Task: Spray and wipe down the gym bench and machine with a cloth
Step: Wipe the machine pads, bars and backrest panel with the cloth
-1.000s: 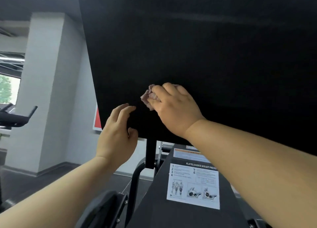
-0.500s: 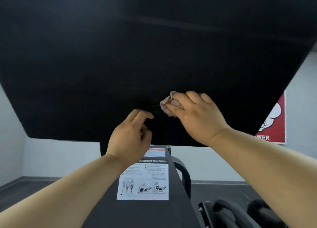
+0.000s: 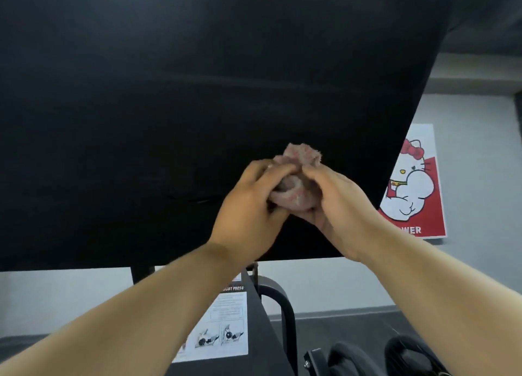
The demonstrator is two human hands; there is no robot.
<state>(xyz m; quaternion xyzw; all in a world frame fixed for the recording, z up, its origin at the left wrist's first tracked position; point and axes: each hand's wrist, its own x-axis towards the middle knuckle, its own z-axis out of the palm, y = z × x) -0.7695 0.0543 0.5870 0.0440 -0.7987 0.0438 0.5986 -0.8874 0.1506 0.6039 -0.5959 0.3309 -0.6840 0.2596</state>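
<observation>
Looking up through the head camera, both hands meet just in front of the lower part of a large black pad (image 3: pixel 169 107). Between them sits a pinkish cloth (image 3: pixel 296 196) wadded into a lump. The left hand (image 3: pixel 248 209) curls its fingers over the lump from the left. The right hand (image 3: pixel 339 206) cups it from the right and beneath, with its fingers bent round the fabric. Both hands are clamped on the cloth, and their fingertips come together above it.

The wad's long axis runs roughly up and down in the picture. Its bulk lies between the palms, and a fuzzy tuft pokes upward past the fingers toward the pad's face. Whether that tuft touches the pad cannot be told.

The pad fills most of the view, with its long side running across the picture. Its lower edge is close to level and its right edge slants up to the right.

Below the pad, a black machine frame (image 3: pixel 262 347) carries a white instruction placard (image 3: pixel 223 327) with small figures and the letters "UAT PRESS" at its top. A curved dark tube (image 3: pixel 289 319) rises beside the frame, and dark rounded parts (image 3: pixel 350 358) sit at the lower right. On the pale wall (image 3: pixel 480 177) to the right hangs a red-and-white cartoon poster (image 3: pixel 412 183).
</observation>
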